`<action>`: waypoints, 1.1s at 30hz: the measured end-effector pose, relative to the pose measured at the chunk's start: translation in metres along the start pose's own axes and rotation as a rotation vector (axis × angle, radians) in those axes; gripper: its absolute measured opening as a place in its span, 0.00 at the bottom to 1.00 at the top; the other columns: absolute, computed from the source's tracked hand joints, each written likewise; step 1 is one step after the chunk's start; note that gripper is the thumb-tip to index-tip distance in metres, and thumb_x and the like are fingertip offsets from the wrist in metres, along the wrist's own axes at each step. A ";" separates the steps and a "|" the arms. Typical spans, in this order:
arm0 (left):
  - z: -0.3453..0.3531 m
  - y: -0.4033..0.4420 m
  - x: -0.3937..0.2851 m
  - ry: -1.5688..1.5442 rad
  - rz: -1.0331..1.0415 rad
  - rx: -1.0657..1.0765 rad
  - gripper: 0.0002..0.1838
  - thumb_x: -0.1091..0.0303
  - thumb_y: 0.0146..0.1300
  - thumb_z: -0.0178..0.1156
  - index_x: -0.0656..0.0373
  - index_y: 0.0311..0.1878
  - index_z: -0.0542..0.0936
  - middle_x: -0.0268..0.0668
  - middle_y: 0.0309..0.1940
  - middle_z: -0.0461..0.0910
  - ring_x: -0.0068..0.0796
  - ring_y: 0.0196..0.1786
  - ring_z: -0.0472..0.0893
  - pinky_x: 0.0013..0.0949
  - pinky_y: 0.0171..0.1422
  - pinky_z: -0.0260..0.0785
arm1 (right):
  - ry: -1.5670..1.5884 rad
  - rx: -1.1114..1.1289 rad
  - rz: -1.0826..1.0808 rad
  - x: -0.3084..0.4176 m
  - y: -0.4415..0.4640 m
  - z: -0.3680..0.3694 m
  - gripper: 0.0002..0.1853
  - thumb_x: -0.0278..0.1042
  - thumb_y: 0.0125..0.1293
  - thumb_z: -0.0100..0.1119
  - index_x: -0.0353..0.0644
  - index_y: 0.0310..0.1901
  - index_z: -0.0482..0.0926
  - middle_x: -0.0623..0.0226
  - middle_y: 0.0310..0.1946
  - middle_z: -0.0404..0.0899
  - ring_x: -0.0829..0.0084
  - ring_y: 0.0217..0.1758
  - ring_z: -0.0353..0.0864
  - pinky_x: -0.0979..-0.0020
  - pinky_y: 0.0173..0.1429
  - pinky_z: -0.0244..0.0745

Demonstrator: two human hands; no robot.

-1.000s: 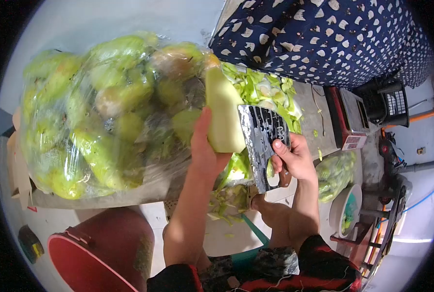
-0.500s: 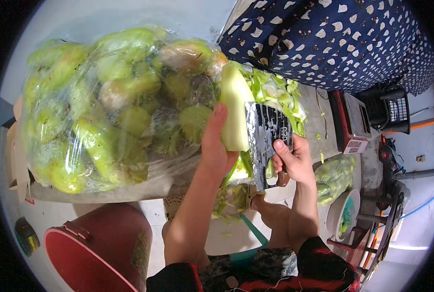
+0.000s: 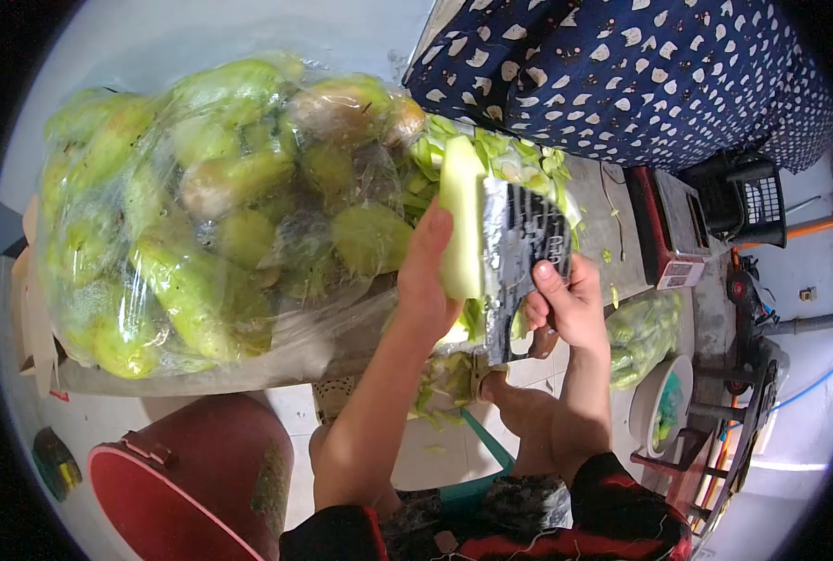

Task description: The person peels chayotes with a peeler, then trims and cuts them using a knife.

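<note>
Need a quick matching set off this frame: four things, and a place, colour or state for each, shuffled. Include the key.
Column 1
1. peeled fruit
2. blade
3. bucket
4. big bag

Column 2
A. red, with a wide open mouth
B. held in the right hand
C. clear, filled with mostly green fruit
D. held in the left hand

Pairs: 1-D, 2-B, 3-A, 4-C

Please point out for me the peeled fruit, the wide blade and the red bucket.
Peeled fruit (image 3: 463, 222): head view, middle of its pale flesh.
Wide blade (image 3: 521, 251): head view, on its dark flat face.
Red bucket (image 3: 213, 449): head view, on its outer side wall.
</note>
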State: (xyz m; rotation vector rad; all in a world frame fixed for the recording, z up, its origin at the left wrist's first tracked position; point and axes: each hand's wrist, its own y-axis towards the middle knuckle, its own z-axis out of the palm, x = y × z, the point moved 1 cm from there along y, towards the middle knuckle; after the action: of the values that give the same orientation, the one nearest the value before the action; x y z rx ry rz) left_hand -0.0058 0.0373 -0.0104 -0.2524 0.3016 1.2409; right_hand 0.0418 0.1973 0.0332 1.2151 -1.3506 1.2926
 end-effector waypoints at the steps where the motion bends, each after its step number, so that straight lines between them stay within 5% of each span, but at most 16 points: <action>1: -0.003 0.000 0.000 -0.006 -0.024 -0.113 0.25 0.47 0.71 0.50 0.57 0.60 0.73 0.38 0.52 0.80 0.35 0.53 0.80 0.41 0.61 0.71 | 0.036 -0.040 -0.015 0.004 -0.001 -0.002 0.15 0.42 0.72 0.58 0.39 0.34 0.71 0.72 0.13 0.68 0.79 0.13 0.68 0.75 0.19 0.63; 3: -0.007 -0.001 -0.004 -0.013 -0.046 -0.225 0.26 0.46 0.71 0.51 0.57 0.60 0.73 0.39 0.52 0.80 0.36 0.52 0.80 0.40 0.59 0.72 | 0.072 -0.080 -0.031 0.008 -0.002 -0.005 0.14 0.41 0.72 0.58 0.40 0.35 0.71 0.71 0.13 0.68 0.78 0.14 0.68 0.75 0.19 0.64; 6: -0.007 0.000 -0.010 -0.141 -0.081 -0.055 0.27 0.51 0.67 0.58 0.58 0.63 0.71 0.42 0.51 0.80 0.36 0.51 0.81 0.38 0.56 0.75 | 0.117 -0.111 -0.074 0.013 -0.002 -0.007 0.12 0.38 0.73 0.56 0.40 0.36 0.69 0.70 0.15 0.67 0.77 0.14 0.68 0.74 0.20 0.66; 8: -0.014 0.002 -0.008 0.444 0.092 -0.086 0.37 0.60 0.55 0.70 0.60 0.67 0.67 0.43 0.52 0.78 0.34 0.53 0.80 0.36 0.57 0.75 | 0.093 -0.112 -0.088 0.014 -0.002 -0.005 0.11 0.39 0.73 0.56 0.41 0.37 0.69 0.71 0.15 0.66 0.76 0.15 0.68 0.73 0.19 0.67; 11: 0.005 -0.001 -0.023 0.814 0.245 0.052 0.48 0.71 0.45 0.75 0.66 0.70 0.61 0.42 0.57 0.74 0.31 0.59 0.75 0.36 0.63 0.68 | 0.095 -0.110 -0.088 0.019 -0.004 -0.001 0.11 0.38 0.73 0.56 0.41 0.37 0.68 0.71 0.16 0.66 0.77 0.15 0.68 0.73 0.19 0.67; 16: -0.003 0.007 -0.010 1.028 0.444 0.035 0.46 0.69 0.44 0.75 0.66 0.68 0.64 0.45 0.59 0.74 0.34 0.59 0.76 0.36 0.63 0.68 | 0.098 -0.118 -0.075 0.025 -0.009 -0.002 0.11 0.37 0.73 0.55 0.40 0.36 0.68 0.71 0.16 0.67 0.78 0.15 0.68 0.74 0.20 0.67; 18: -0.010 0.009 -0.009 1.145 0.535 -0.177 0.44 0.68 0.47 0.76 0.66 0.67 0.65 0.45 0.57 0.75 0.34 0.56 0.77 0.36 0.62 0.69 | 0.110 -0.183 0.002 0.026 -0.009 -0.007 0.11 0.37 0.73 0.55 0.40 0.37 0.68 0.71 0.16 0.67 0.78 0.15 0.68 0.74 0.20 0.67; 22: -0.007 0.006 -0.016 1.004 0.406 -0.254 0.41 0.67 0.51 0.74 0.66 0.66 0.66 0.44 0.52 0.77 0.34 0.51 0.78 0.37 0.59 0.71 | 0.011 -0.202 -0.061 0.024 -0.004 -0.011 0.13 0.42 0.72 0.56 0.41 0.37 0.69 0.71 0.15 0.64 0.77 0.14 0.67 0.73 0.18 0.68; 24: -0.011 0.007 -0.016 0.665 0.077 -0.231 0.37 0.66 0.55 0.71 0.66 0.65 0.67 0.42 0.48 0.78 0.33 0.47 0.79 0.38 0.56 0.72 | 0.017 -0.233 -0.078 0.024 -0.004 -0.010 0.13 0.40 0.71 0.58 0.41 0.36 0.69 0.72 0.15 0.65 0.77 0.14 0.67 0.74 0.18 0.68; 26: -0.007 0.004 -0.019 0.607 0.045 -0.237 0.35 0.64 0.55 0.71 0.66 0.64 0.68 0.42 0.47 0.78 0.32 0.46 0.79 0.38 0.55 0.73 | 0.024 -0.259 -0.094 0.024 -0.004 -0.006 0.12 0.38 0.71 0.59 0.40 0.35 0.70 0.73 0.15 0.66 0.78 0.15 0.67 0.74 0.19 0.67; 28: -0.004 0.003 -0.020 0.549 0.016 -0.235 0.34 0.63 0.56 0.70 0.67 0.63 0.70 0.41 0.45 0.79 0.31 0.45 0.79 0.38 0.53 0.73 | -0.532 -0.434 -0.350 0.027 -0.006 0.000 0.14 0.33 0.67 0.63 0.39 0.29 0.69 0.76 0.16 0.69 0.79 0.16 0.68 0.75 0.21 0.66; 30: -0.002 0.002 -0.025 1.105 0.406 -0.042 0.31 0.62 0.55 0.70 0.66 0.61 0.73 0.44 0.44 0.79 0.35 0.45 0.80 0.39 0.51 0.73 | -0.888 -0.481 -0.571 0.029 -0.011 0.003 0.12 0.30 0.59 0.66 0.38 0.26 0.71 0.63 0.19 0.71 0.69 0.18 0.71 0.67 0.24 0.68; 31: -0.001 0.001 -0.026 1.106 0.406 -0.033 0.31 0.62 0.55 0.70 0.66 0.61 0.73 0.44 0.44 0.79 0.35 0.45 0.80 0.39 0.51 0.73 | -1.048 -0.413 -0.710 0.025 -0.013 -0.002 0.10 0.27 0.56 0.66 0.38 0.26 0.71 0.60 0.20 0.71 0.64 0.19 0.71 0.65 0.25 0.68; 33: 0.003 0.000 -0.031 1.344 0.527 0.032 0.31 0.64 0.51 0.69 0.62 0.60 0.75 0.47 0.44 0.79 0.43 0.45 0.81 0.41 0.50 0.73 | -1.020 -0.406 -0.818 0.023 -0.008 -0.002 0.10 0.25 0.47 0.65 0.37 0.25 0.70 0.60 0.21 0.71 0.57 0.20 0.71 0.63 0.24 0.67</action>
State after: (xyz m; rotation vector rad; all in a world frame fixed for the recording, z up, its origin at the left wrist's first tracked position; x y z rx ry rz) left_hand -0.0144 0.0110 0.0035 -1.0191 1.6175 1.4119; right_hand 0.0468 0.1982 0.0569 1.9139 -1.3872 -0.2453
